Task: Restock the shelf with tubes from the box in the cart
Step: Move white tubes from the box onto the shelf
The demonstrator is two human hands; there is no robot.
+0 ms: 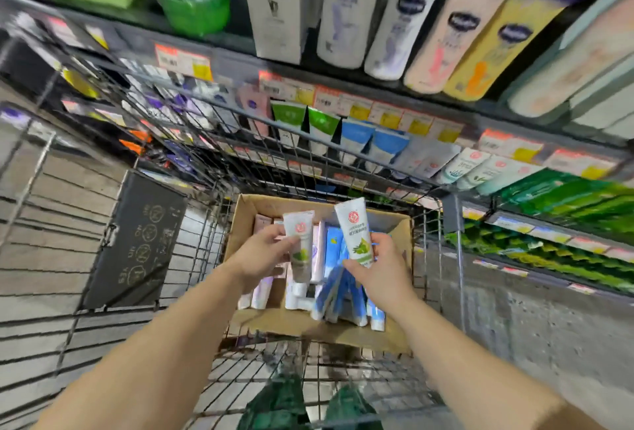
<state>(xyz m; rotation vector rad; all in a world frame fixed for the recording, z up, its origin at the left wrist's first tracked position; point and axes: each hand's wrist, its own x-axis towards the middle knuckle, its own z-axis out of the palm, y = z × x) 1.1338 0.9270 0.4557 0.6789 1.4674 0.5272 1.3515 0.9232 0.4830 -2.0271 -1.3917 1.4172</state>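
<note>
- The left hand [264,254] grips a white tube [301,244] with its fingers curled round the middle, holding it roughly upright above the box [240,223].
- The right hand [380,271] pinches a second white tube [355,232] near its lower end; this one tilts a little to the left, and the two tubes stand near each other without touching.
- Both tubes carry a round red emblem near the top and a green leafy picture lower down; the right one has lines of small print under the emblem, too fine to read.
- The cardboard box sits in the wire cart [192,141], flaps open, packed with more tubes: pink-white ones on the left, blue-and-white tubes [338,278] on the right.
- A dark panel [137,241] with round yellow symbols hangs on the cart's left side; its writing is blurred.
- The shelf [377,86] runs past the far edge of the cart, lined with orange-and-yellow price tags [183,60], unreadable. Green, blue and white tubes stand in a row beneath them, and a few white tubes with the same red emblem [475,156] sit to the right.
- Tall bottles with dark oval logos [463,23] fill the tier above.
- Bare concrete floor [535,319] lies to the cart's right.
</note>
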